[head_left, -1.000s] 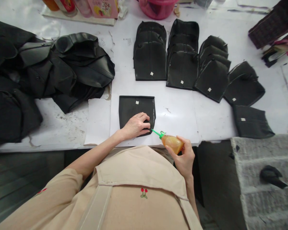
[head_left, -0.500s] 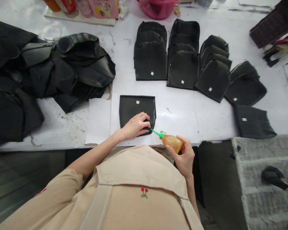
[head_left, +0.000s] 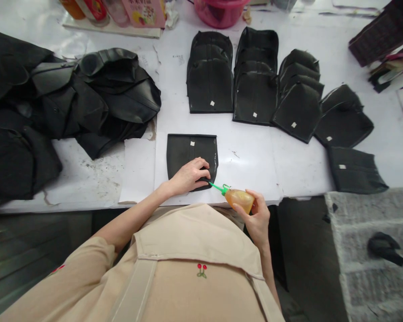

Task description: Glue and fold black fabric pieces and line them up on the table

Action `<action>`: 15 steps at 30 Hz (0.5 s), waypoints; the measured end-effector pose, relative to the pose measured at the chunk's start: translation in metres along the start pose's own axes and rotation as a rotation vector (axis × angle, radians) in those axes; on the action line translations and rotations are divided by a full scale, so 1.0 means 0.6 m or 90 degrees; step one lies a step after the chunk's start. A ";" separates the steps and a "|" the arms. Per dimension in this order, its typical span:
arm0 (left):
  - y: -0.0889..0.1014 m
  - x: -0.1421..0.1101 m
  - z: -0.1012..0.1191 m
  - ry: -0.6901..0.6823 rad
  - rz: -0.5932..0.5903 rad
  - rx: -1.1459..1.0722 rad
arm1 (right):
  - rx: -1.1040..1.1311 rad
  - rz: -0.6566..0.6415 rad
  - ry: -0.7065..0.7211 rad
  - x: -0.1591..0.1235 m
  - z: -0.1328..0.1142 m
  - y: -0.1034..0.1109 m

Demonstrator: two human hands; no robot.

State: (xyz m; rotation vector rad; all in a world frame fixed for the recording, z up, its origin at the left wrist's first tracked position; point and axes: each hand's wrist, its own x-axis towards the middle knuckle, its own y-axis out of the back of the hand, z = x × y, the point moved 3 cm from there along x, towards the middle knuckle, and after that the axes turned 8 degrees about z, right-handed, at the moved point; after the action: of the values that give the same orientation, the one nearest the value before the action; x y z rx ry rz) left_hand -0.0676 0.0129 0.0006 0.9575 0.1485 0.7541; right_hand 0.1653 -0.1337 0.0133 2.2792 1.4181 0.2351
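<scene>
A flat black leather-like piece (head_left: 177, 154) with a small white tag lies on the white table in front of me. White glue-like marks run along its right edge. My left hand (head_left: 190, 175) rests on its lower part, fingers bent and thumb near, gripping the bottom edge; the fingertips partly hide that edge. In my right hand (head_left: 258, 219) is a squeeze bottle (head_left: 239, 200) of amber liquid, tilted to the left. Its thin green nozzle touches or nearly touches the lower right edge of the piece, close to my left thumb.
Overlapping stacks of similar black pieces (head_left: 211, 85) stand at the back right. A heap of black leather-like pieces (head_left: 97, 89) covers the left. Behind are a pink basin (head_left: 220, 13) and several bottles; a dark box (head_left: 379, 31) is far right. A grey cloth (head_left: 372, 214) hangs lower right.
The bottle and my right hand have shifted slightly left, its nozzle tip moving a little along the lower edge toward my left thumb. My left hand and the piece stay put.
</scene>
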 end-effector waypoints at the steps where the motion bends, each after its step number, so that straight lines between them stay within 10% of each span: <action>1: 0.002 0.001 0.000 0.003 -0.011 0.002 | 0.000 -0.007 -0.001 0.001 0.001 0.003; 15: -0.018 0.080 -0.015 0.055 -0.005 0.143 | 0.123 0.214 -0.095 -0.001 0.004 0.035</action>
State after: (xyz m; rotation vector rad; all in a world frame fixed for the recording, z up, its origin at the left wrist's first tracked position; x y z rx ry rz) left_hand -0.0303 0.0462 -0.0033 1.1371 0.3173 0.7835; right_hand 0.1829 -0.1428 0.0206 2.6275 1.0169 0.0274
